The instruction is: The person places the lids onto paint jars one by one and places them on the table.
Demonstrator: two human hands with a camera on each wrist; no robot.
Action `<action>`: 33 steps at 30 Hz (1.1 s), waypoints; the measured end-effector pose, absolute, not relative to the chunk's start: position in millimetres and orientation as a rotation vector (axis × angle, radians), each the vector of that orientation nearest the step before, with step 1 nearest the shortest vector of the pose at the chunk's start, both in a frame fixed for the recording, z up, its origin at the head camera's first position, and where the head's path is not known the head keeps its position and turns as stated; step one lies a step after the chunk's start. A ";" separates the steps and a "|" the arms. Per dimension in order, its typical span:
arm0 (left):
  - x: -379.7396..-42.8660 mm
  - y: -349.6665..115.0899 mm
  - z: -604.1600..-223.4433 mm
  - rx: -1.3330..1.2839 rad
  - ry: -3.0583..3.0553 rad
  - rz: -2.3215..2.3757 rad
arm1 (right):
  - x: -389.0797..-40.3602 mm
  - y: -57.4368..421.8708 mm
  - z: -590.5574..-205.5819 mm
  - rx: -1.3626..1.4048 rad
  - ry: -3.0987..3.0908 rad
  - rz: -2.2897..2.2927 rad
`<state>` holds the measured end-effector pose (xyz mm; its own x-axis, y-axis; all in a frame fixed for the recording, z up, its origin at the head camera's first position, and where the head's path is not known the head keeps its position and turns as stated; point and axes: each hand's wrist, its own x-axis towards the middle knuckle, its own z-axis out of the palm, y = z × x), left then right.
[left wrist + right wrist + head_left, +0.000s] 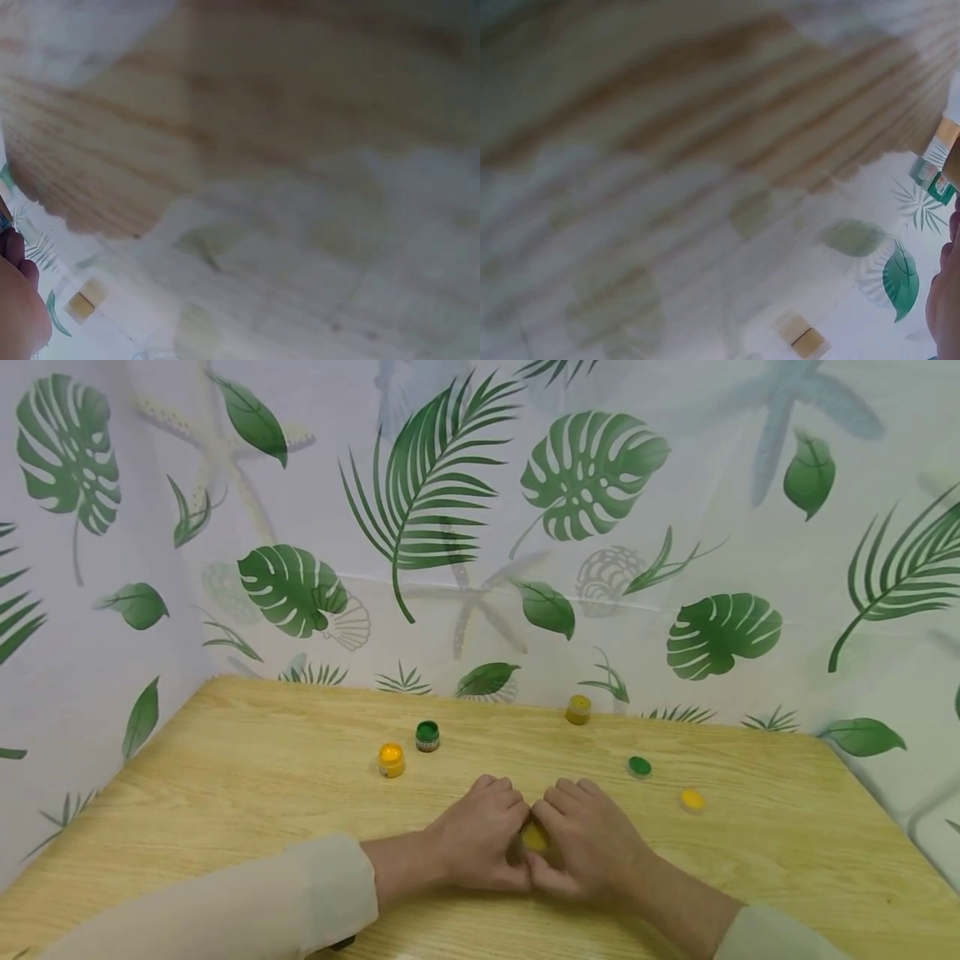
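Observation:
My left hand (480, 835) and right hand (588, 839) meet near the front middle of the table, with fingers curled. Between them they grip a small yellow jar (535, 837), mostly hidden by the fingers and thumbs. At the left edge of the left wrist view part of the left hand (19, 300) shows; the right wrist view catches the right hand (946, 292) at its right edge. Beyond the hands to the left stand an uncovered yellow paint jar (391, 761) and an uncovered green paint jar (427, 737).
A green lid (639, 767) and a yellow lid (692, 801) lie right of the hands. Near the back edge stands a capped ochre jar (578, 710). The wood-grain table (285, 777) meets a leaf-printed cloth (450, 635) behind and at the sides.

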<state>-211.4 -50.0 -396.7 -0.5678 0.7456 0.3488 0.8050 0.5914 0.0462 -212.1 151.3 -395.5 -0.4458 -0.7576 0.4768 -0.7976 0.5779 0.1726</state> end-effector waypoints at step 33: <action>-218.0 -50.7 -402.7 -1.245 -2.538 -0.344 | -210.5 150.5 -396.1 1.221 -2.256 0.084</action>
